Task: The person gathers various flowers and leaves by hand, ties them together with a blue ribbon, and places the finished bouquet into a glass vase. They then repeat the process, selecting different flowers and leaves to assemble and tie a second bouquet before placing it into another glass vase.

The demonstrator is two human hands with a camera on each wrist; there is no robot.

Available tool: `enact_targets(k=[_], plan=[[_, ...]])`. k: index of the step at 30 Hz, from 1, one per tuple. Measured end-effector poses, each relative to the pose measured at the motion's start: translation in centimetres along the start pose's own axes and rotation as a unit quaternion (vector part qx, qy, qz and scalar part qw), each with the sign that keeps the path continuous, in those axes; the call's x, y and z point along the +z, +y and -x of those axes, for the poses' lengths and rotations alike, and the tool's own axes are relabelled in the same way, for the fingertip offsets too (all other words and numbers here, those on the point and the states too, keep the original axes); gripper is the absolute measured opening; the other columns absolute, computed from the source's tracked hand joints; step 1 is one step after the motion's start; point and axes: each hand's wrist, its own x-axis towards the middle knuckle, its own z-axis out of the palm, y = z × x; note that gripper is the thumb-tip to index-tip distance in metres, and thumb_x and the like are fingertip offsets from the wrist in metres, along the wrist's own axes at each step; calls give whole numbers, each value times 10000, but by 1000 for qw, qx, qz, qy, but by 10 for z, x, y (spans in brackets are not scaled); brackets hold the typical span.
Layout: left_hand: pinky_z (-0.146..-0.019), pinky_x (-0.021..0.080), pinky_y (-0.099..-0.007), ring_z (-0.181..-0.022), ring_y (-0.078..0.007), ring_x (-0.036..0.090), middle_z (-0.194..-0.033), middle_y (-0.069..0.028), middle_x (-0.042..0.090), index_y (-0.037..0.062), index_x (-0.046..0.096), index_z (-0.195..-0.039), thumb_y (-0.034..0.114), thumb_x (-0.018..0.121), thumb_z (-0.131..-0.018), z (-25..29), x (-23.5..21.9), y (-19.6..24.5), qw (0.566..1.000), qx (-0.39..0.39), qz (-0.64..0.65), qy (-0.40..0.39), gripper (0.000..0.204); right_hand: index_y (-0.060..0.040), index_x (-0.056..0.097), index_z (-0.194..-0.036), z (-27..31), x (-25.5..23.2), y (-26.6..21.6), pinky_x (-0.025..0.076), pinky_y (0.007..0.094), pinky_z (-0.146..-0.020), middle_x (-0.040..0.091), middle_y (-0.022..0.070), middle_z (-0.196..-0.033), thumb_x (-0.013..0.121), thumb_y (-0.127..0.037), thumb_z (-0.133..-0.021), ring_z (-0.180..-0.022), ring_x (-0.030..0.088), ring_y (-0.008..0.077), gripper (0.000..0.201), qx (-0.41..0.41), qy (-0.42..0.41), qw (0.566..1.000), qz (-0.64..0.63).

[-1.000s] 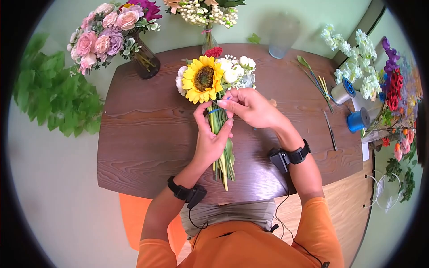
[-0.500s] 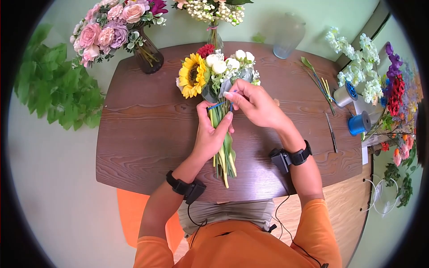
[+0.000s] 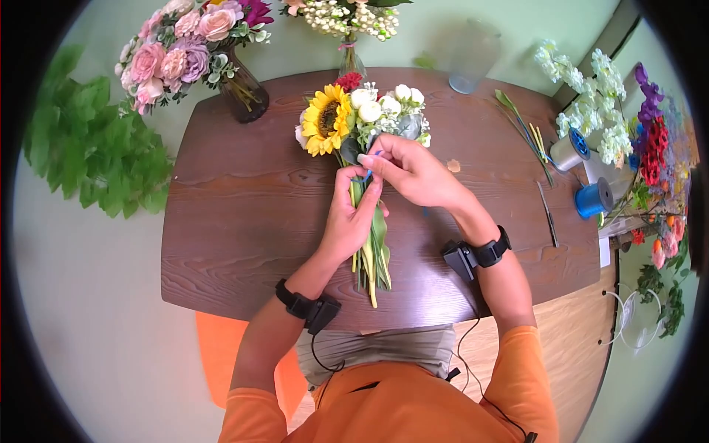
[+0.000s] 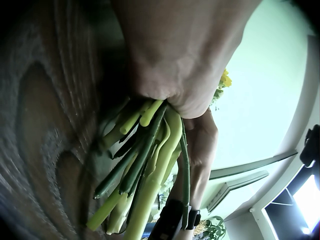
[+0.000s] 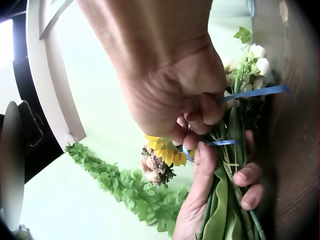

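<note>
A bouquet with a yellow sunflower (image 3: 326,120), white blooms (image 3: 371,111) and a red flower is held over the table. My left hand (image 3: 350,221) grips its green stems (image 3: 375,255) just below the flower heads; the cut ends fan out below that hand in the left wrist view. A narrow blue ribbon (image 5: 225,143) runs around the stems above the left thumb. With thumb and fingertips, my right hand (image 3: 417,176) pinches the ribbon close to the left fingertips. One loose ribbon end (image 5: 267,92) sticks out past the stems in the right wrist view.
Pink roses in a dark vase (image 3: 244,96) stand at the back left, near a clear vase (image 3: 473,66) at back right. Two ribbon spools, one blue (image 3: 591,199), cut stems (image 3: 528,133) and a thin dark tool (image 3: 547,214) lie at the right.
The bouquet has turned, so the sunflower faces more to the left and more white blooms show. The right hand has brought the ribbon in close to the left fingertips.
</note>
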Motion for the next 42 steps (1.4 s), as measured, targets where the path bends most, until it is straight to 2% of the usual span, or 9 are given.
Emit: enact_targets(k=[4,7,11,14,16,24,26,32,42], plan=[[-567,503,-244,-698,-92,622,-936,-27,594,91,420,-1275,199,584,-1062,2,2,5,999,-26,-19,10,289,-22,604,-926,2,2,-8,427,232,-607,588,-36,-756,623,-175,-1043,-703,507,25,194,-1,4,996,89],[-554,498,-242,-678,-86,621,-882,-22,594,90,436,-1297,219,573,-1069,2,3,12,998,-42,-49,6,295,-14,608,-915,3,5,-16,437,239,-611,595,-32,-757,627,-171,-1039,-710,514,25,201,36,-6,997,64],[-540,494,-241,-671,-82,620,-866,-23,596,87,454,-1286,239,571,-1071,2,3,11,999,-1,-50,7,288,-13,612,-928,4,11,-17,437,237,-609,600,-32,-759,629,-165,-1038,-710,510,26,189,39,-18,997,65],[-543,500,-243,-673,-82,621,-882,-24,602,89,460,-1286,241,571,-1070,4,3,13,998,-41,-48,12,287,-13,616,-943,4,8,-17,438,232,-609,607,-31,-763,633,-162,-1036,-712,514,26,177,24,-5,998,64],[-556,506,-242,-681,-80,623,-912,-23,606,90,461,-1285,237,576,-1068,4,3,13,998,-43,-40,1,286,5,618,-920,3,4,-16,470,273,-560,637,29,-699,635,-142,-1021,-647,575,62,180,-21,39,996,81],[-608,538,-249,-763,-90,642,-994,-34,606,102,445,-1294,200,577,-1063,0,-5,5,998,-32,-41,-24,284,-22,632,-987,3,1,-12,448,207,-591,636,-19,-771,669,-124,-1008,-699,552,26,111,-15,-13,999,32],[-616,557,-252,-800,-92,655,-1003,-39,606,118,432,-1298,185,566,-1064,-1,-8,3,997,-29,-49,-42,278,-12,643,-1006,4,3,-20,490,218,-575,647,-13,-758,682,-110,-995,-663,590,42,106,58,-44,997,8],[-671,572,-264,-884,-112,646,-1088,-44,592,144,407,-1332,162,579,-1052,0,-12,-1,998,-23,-42,-46,329,12,683,-1098,7,2,-30,544,230,-575,706,21,-788,718,-119,-969,-657,656,68,187,62,-43,995,-68],[-610,562,-251,-781,-96,652,-1051,-32,615,110,500,-1295,271,473,-1105,1,-4,4,996,-66,-60,17,251,9,675,-1146,10,-14,-15,510,212,-579,718,24,-868,689,-96,-981,-699,662,71,196,100,-18,993,-63]])
